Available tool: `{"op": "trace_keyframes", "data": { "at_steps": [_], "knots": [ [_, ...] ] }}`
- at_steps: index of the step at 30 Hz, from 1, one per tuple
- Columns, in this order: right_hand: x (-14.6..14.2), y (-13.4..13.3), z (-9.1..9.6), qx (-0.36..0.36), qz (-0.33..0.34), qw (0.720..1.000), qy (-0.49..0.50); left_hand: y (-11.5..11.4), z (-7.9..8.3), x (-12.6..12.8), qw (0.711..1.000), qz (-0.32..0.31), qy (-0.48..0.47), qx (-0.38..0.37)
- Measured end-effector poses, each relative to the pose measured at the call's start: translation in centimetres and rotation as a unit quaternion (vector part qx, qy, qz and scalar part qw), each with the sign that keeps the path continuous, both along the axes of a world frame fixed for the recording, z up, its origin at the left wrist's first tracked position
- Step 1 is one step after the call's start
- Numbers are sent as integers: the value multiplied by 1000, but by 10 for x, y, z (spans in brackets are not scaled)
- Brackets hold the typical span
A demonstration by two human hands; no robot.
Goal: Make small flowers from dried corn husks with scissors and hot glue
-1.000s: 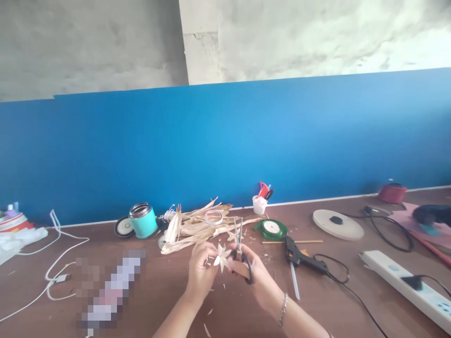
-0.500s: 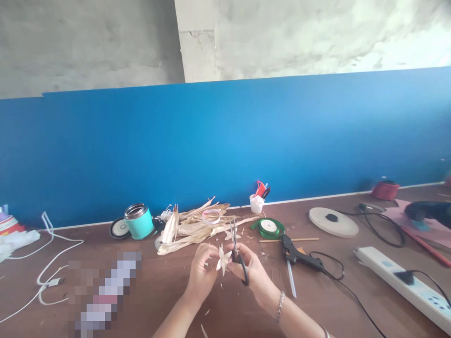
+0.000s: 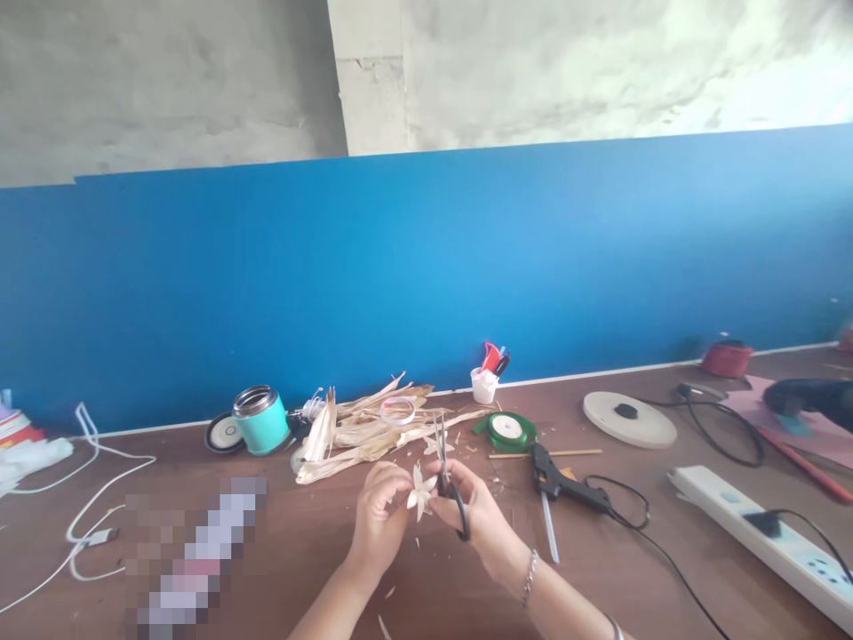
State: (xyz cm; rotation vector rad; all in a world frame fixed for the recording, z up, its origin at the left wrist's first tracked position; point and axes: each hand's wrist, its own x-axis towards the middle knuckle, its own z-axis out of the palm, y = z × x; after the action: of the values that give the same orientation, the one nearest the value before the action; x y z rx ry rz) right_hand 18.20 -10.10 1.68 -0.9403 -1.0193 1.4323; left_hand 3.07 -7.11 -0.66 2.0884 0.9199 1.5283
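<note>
Between my hands is a small cream-coloured flower [image 3: 421, 493] with pointed petals, which looks made of dried husk. My left hand [image 3: 381, 511] pinches it from the left side. In my right hand [image 3: 476, 507] is a pair of scissors [image 3: 458, 508] with black handles, blades pointing up and away from me and slightly apart. The right fingertips also come close to the flower's right petals; whether they touch it I cannot tell. Behind the blades, another pale flower [image 3: 436, 444] lies on the table. Dried husks [image 3: 360, 437] are heaped beyond my hands.
Right of my hands lie a green ribbon spool [image 3: 510, 431], a black glue gun [image 3: 566, 487] with its cord, and a white power strip [image 3: 766, 542]. A turquoise jar [image 3: 259, 422] stands at left, near white cables [image 3: 93, 480]. A blue partition [image 3: 426, 284] edges the table behind.
The flower has turned a little and shifted slightly left with my left hand. My right hand still holds the scissors in nearly the same place.
</note>
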Motion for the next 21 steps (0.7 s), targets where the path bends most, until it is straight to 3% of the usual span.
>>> {"op": "trace_keyframes", "data": {
  "at_steps": [4, 8, 14, 21],
  "knots": [
    [2, 0, 0, 2, 16, 1000, -2, 0, 0, -2, 1000, -6, -4, -26],
    [8, 1, 0, 2, 26, 999, -27, 5, -2, -7, 992, -15, -31, -125],
    [14, 5, 0, 2, 18, 998, -55, 10, -4, -13, 953, -24, -101, -284],
    [12, 4, -2, 11, 32, 998, -52, 9, -1, -13, 916, -113, -158, -352]
  ]
}}
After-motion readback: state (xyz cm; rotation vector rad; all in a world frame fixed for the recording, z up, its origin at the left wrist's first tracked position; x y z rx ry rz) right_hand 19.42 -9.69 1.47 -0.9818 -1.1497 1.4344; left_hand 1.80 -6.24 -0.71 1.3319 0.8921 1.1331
